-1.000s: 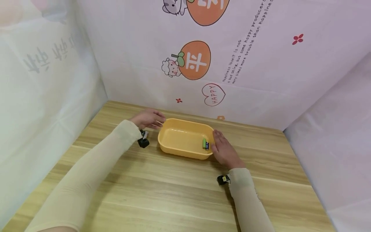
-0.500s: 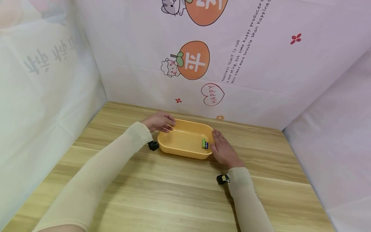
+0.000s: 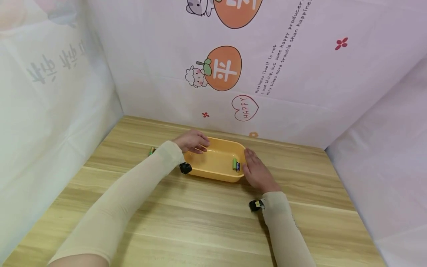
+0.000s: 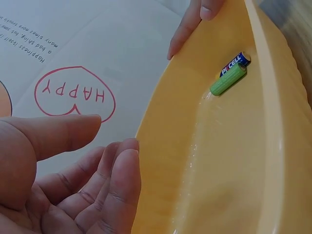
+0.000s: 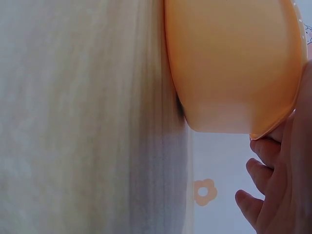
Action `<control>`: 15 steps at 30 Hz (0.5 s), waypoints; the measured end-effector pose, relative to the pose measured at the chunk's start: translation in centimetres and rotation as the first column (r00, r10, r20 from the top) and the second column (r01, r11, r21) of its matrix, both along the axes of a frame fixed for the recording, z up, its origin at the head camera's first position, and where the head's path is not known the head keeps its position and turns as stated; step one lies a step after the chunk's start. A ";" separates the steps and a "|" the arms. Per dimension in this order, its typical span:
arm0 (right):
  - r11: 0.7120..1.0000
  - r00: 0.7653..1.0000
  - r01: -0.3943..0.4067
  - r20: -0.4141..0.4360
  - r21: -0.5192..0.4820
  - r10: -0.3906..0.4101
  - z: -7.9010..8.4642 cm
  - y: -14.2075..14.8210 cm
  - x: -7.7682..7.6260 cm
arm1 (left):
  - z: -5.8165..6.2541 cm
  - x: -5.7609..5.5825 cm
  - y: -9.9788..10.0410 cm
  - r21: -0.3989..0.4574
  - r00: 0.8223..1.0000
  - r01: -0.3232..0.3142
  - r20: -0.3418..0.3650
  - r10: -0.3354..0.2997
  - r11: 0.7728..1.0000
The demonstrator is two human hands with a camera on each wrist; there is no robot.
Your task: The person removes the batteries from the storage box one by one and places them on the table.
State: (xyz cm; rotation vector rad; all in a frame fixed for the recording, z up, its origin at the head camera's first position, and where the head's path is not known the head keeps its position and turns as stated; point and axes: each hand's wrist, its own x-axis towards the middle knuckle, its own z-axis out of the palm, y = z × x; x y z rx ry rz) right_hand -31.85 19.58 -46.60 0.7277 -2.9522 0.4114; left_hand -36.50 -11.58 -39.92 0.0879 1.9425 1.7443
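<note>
A yellow plastic bin (image 3: pixel 213 174) stands on the wooden table near the back wall. Inside its right end lie two small batteries side by side, a green battery (image 4: pixel 229 79) and a blue battery (image 4: pixel 236 64) lettered PKCELL. My left hand (image 3: pixel 194 141) hovers over the bin's left end, fingers loosely bent, with nothing visible between thumb and fingers. At the opposite end, my right hand (image 3: pixel 259 174) rests along the rim, its fingers extended against the bin. The right wrist view shows several of its fingertips (image 5: pixel 261 175) beside the bin's outer wall.
Left of the bin, a small green and orange object (image 3: pixel 152 150), mostly hidden by the left sleeve (image 3: pixel 133 193), lies on the table (image 3: pixel 193 222). Printed white cloth (image 3: pixel 160 74) walls in the back and both sides. A small black camera (image 3: pixel 185 168) sits on the left wrist.
My left hand has moved right, from beside the bin to over its left end. The small object behind the left forearm has come into view. My right hand and the bin stay put.
</note>
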 end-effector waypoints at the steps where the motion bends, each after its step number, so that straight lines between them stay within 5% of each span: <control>1: 1.000 1.000 0.002 0.000 -0.002 -0.002 0.1 0.0 0.0 | 0.1 0.0 0.2 0.003 1.000 0.003 0.004 -0.003 1.000; 15: 1.000 1.000 0.003 -0.003 0.009 -0.003 0.3 -0.1 0.2 | -0.3 0.0 2.7 0.046 0.999 -0.013 0.036 0.011 0.999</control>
